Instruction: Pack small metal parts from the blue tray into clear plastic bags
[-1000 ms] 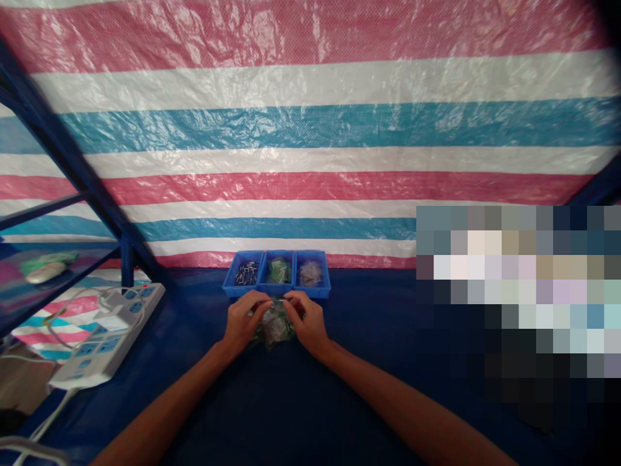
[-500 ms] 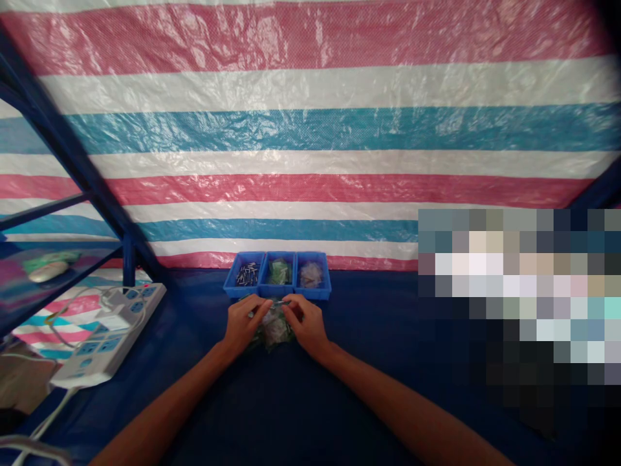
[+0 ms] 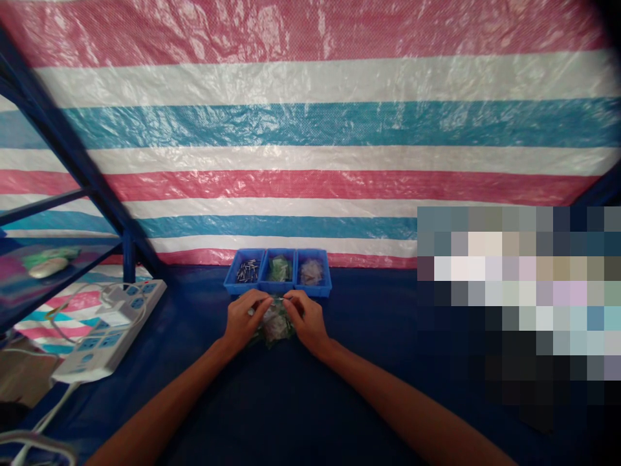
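My left hand and my right hand face each other just in front of three blue bins. Thumb and fingers of both are pinched together, at the two ends of a small pale, shiny piece too small to name. Beneath and between them lies a pile of clear and green plastic packets, partly hidden by my fingers. The left bin holds several small dark metal pieces like pins or screws. Green packets fill the middle bin, and whitish clear packets the right one.
A white power strip with plugs and cables lies at the left of the dark blue table. Beyond it are a blue metal frame and a shelf with a pale object. Striped plastic sheeting hangs behind. The right side is pixelated.
Both hands stay nearly in place, pinching over the packets, with slight finger shifts. The whole view has moved a little.
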### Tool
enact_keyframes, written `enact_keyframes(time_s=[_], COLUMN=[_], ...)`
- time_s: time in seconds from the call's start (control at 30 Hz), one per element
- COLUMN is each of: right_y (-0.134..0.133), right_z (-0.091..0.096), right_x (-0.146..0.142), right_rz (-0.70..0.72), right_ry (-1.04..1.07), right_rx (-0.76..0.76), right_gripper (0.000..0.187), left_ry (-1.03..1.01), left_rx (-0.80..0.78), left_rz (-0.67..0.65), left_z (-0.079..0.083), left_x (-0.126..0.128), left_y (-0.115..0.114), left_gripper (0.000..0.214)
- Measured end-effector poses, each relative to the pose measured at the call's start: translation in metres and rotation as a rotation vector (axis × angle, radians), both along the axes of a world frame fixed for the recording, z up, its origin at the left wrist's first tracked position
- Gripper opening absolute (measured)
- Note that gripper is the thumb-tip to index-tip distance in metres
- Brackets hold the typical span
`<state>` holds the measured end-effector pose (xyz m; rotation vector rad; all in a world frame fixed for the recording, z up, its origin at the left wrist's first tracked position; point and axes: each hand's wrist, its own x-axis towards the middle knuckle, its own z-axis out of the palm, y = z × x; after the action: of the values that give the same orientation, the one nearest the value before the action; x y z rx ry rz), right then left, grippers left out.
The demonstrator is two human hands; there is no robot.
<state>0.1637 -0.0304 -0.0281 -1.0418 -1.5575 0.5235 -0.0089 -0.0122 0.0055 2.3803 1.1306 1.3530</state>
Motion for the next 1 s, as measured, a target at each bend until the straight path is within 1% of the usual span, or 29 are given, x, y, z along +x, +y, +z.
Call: enact_keyframes(time_s=[0.43, 0.67, 0.9, 1.0], right_y=[0.0009, -0.0014, -0.0004, -0.0005], right_z=[0.0014, 0.0054, 0.0019, 0.0013], right_x=[0.0006, 0.0011, 0.0012, 0.0008], right_rz=[0.017, 0.019, 0.024, 0.011], right_ry=[-0.056, -0.091, -0.11, -0.103], right_rx=[0.034, 0.02, 0.029, 0.029], right_gripper=[0.028, 0.031, 0.037, 0.036], left_ry=[-0.029, -0.038, -0.029, -0.019], left_rx=[0.028, 0.048, 0.022, -0.003], left_rz=[-0.052, -0.084, -0.103, -0.079], left_z=[0.0012, 0.0028, 0.0044, 0.0023], left_x=[0.0018, 0.0028, 0.0028, 0.002], left_y=[-0.0012, -0.002, -0.0038, -0.0034], left_gripper=[0.013, 0.012, 0.013, 0.013])
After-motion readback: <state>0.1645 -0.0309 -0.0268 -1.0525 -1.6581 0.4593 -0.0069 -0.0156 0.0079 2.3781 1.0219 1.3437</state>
